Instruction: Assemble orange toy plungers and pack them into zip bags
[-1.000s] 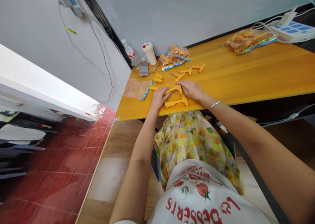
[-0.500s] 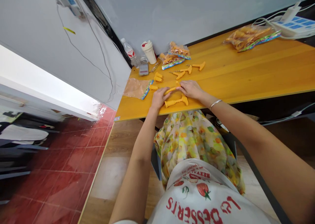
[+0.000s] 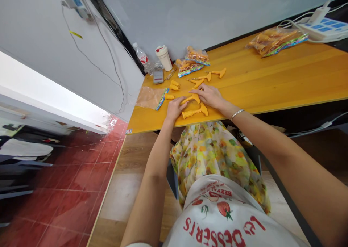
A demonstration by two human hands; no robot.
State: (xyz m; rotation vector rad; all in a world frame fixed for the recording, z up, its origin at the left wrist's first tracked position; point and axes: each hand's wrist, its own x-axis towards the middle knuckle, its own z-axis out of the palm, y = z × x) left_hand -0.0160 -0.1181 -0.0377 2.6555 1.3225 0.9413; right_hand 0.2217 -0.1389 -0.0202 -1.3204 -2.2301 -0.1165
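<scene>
Several small items gather at the left end of a honey-coloured wooden tabletop (image 3: 144, 122). Furthest left lies a flattened clear plastic bag (image 3: 148, 97) with a rainbow-printed strip, and beyond it a clear plastic bottle (image 3: 140, 56) and a white lidded cup (image 3: 164, 57) stand back by the wall, out of the hands' way. Short orange plastic pieces (image 3: 174, 85) sit clustered just above the left hand (image 3: 175, 108), whose fingers (image 3: 181, 103) lie over one end of a long orange plastic T-shaped piece (image 3: 192, 99). That piece rests on the wood between the hands, and the right hand (image 3: 208, 96) lies palm down at its crossbar, fingertips (image 3: 193, 92) on top. Both seem to steady it from above, though whether either closes on it cannot be told. A second orange T-shaped piece (image 3: 194, 112) lies flat just below, spaced apart. Far right, a bulging plastic bag of orange parts (image 3: 274, 40) sits beside a white power strip (image 3: 318, 31).
</scene>
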